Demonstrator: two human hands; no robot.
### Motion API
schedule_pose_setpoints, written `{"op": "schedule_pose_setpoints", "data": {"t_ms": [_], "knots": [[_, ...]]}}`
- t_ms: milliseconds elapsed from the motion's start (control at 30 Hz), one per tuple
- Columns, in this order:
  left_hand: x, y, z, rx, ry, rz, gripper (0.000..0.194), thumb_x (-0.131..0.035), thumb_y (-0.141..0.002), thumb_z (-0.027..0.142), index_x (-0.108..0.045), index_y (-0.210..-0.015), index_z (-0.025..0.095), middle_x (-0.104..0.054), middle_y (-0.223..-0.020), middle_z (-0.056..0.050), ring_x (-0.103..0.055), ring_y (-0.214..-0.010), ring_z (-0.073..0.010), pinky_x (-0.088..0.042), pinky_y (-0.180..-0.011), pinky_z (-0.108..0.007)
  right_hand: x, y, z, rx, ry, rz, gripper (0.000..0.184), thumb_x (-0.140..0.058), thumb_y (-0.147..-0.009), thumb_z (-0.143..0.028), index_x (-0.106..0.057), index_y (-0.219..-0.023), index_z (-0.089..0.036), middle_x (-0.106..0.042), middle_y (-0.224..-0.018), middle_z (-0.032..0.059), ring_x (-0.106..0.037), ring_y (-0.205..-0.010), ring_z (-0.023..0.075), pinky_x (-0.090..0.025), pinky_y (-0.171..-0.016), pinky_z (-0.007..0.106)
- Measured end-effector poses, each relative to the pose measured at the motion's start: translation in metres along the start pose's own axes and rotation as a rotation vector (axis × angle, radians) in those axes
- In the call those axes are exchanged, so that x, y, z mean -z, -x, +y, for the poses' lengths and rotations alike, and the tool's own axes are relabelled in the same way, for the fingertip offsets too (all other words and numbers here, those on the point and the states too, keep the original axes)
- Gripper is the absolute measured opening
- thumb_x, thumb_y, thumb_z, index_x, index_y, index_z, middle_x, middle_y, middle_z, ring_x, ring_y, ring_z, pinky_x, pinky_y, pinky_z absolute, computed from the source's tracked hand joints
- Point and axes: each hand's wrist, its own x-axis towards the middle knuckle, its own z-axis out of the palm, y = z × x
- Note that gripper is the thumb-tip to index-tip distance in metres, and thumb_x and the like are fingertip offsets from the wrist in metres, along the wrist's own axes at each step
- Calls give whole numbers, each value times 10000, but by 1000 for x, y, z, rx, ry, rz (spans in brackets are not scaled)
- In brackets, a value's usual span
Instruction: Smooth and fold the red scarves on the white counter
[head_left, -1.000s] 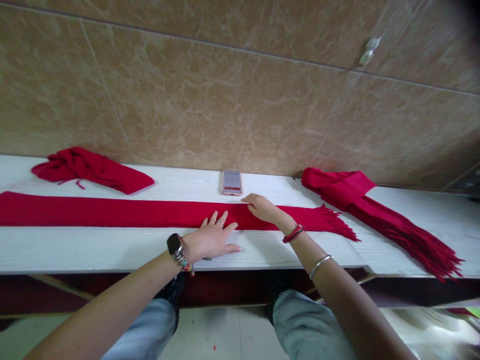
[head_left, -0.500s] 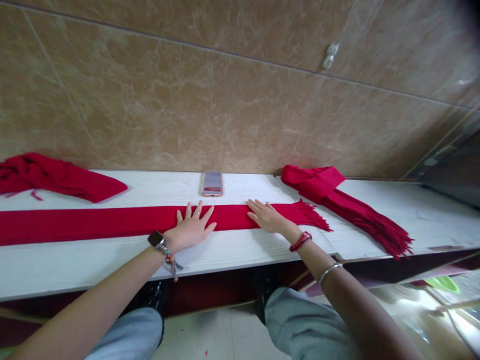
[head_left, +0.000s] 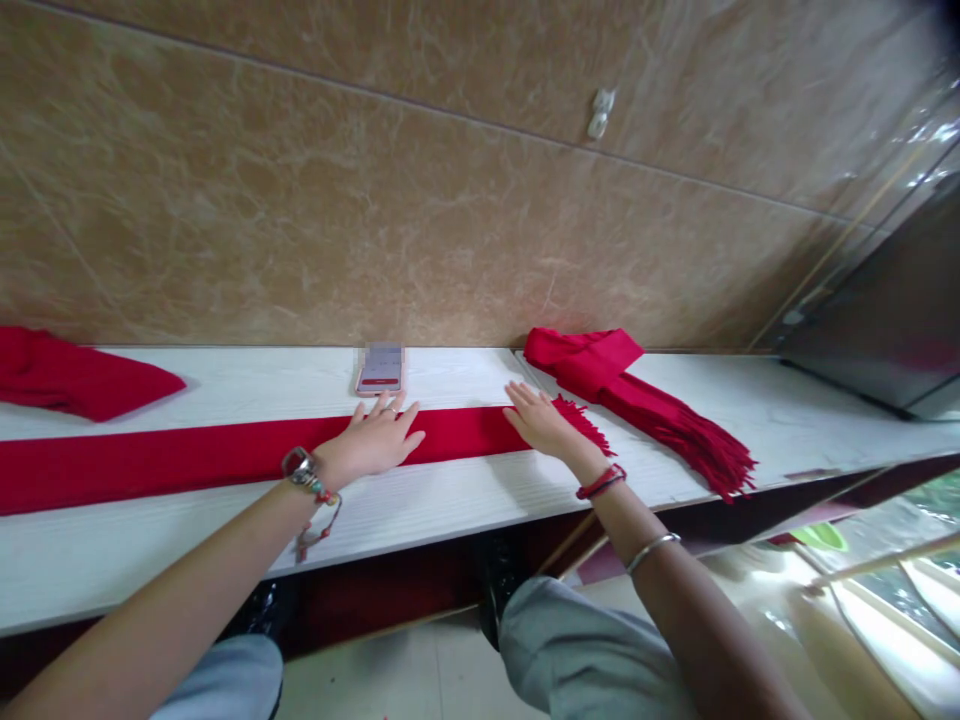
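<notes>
From my feed I note the red scarf lying lengthwise on the counter, spreading seemingly done, no crosswise fold in view yet, left hand and right hand flat over it, fingers splayed, grasping nothing.

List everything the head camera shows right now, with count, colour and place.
Counter: 1, white, across the frame
Wall: 1, brown, behind the counter
Fitting: 1, white, on the wall
Flat scarf: 1, red, along the counter
Folded scarf: 1, red, counter's right
Cloth: 1, red, left frame edge
Phone: 1, pink-edged, by the wall
Boxy object: 1, grey, counter's right end
Round item: 1, green, lower right
Floor: 1, pale, bottom
Watch: 1, silver, left wrist
Beaded bracelet: 1, multicoloured, left wrist
Ring: 1, silver, left hand
Corded bracelet: 1, red, right wrist
Bangle: 1, silver, right forearm
Trousers: 1, greyish, bottom
Left hand: 1, bare, on flat scarf
Right hand: 1, bare, on flat scarf
</notes>
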Motion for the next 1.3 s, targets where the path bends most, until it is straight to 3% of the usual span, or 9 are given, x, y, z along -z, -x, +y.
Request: {"op": "schedule_pose_setpoints", "data": {"t_ms": [167,300,433,533,700,833,933,1067,1300], "knots": [[-10,-21,37,-125,40,4,644,-242,-888,502,-195,-1413,132,-48,-1487,-122,-24,-1358,-285,-131,-1050,-512,-12,-6,-28,224,-64,-71,499,-266,-929,-350,-317,-1361,-105,-329,-1414,147,-261,-1312,244,-255,-1037,456],[-20,-29,39,-105,88,-101,664,-205,-877,541,-145,-1425,170,-17,-1487,-111,-4,-1352,-315,-114,-1018,-588,-19,7,21,38,20,-60,452,-286,-926,-318,-387,-1320,-121,-380,-1384,149,-330,-1277,258,-294,-1007,462],[-24,-31,35,-108,86,-86,666,-192,-875,549,-138,-1427,179,-10,-1487,-102,7,-1353,-307,-100,-1024,-587,-22,19,75,-152,23,8,381,-287,-921,-249,-482,-1237,-166,-488,-1308,107,-424,-1207,214,-326,-988,410],[-24,-31,36,-102,88,-78,666,-194,-873,552,-145,-1427,187,-17,-1489,-96,7,-1355,-304,-100,-1028,-580,-22,20,93,-208,16,77,367,-298,-916,-252,-535,-1179,-154,-558,-1215,113,-484,-1130,206,-353,-962,364],[-24,-30,38,-94,111,-77,658,-213,-873,542,-154,-1426,191,-25,-1492,-94,0,-1355,-305,-88,-1034,-572,-15,13,89,-190,55,135,407,-298,-913,-289,-523,-1192,-95,-563,-1169,169,-475,-1122,238,-348,-960,382],[-25,-30,37,-103,112,-53,648,-228,-876,526,-180,-1421,179,-45,-1490,-108,-11,-1354,-317,-97,-1026,-583,-18,6,72,-44,13,132,430,-284,-921,-343,-470,-1259,-153,-491,-1289,124,-358,-1244,251,-290,-1003,455],[-25,-29,37,-110,121,-37,645,-232,-876,529,-195,-1418,179,-59,-1489,-115,-25,-1352,-322,-107,-1020,-589,-26,4,68,6,-18,57,427,-233,-936,-342,-487,-1239,-179,-523,-1259,98,-428,-1192,217,-308,-996,437],[-25,-28,37,-118,140,-41,658,-230,-874,542,-192,-1418,174,-58,-1487,-121,-24,-1353,-318,-101,-1020,-591,-31,12,85,-58,46,85,409,-234,-934,-297,-540,-1170,-163,-573,-1168,107,-503,-1087,199,-381,-942,376],[-25,-26,38,-123,161,-11,646,-251,-874,530,-232,-1407,166,-84,-1484,-126,-33,-1350,-335,-112,-1013,-604,-24,28,111,-141,114,140,373,-296,-899,-244,-580,-1087,-92,-599,-1057,180,-516,-1033,268,-432,-878,427]]}}
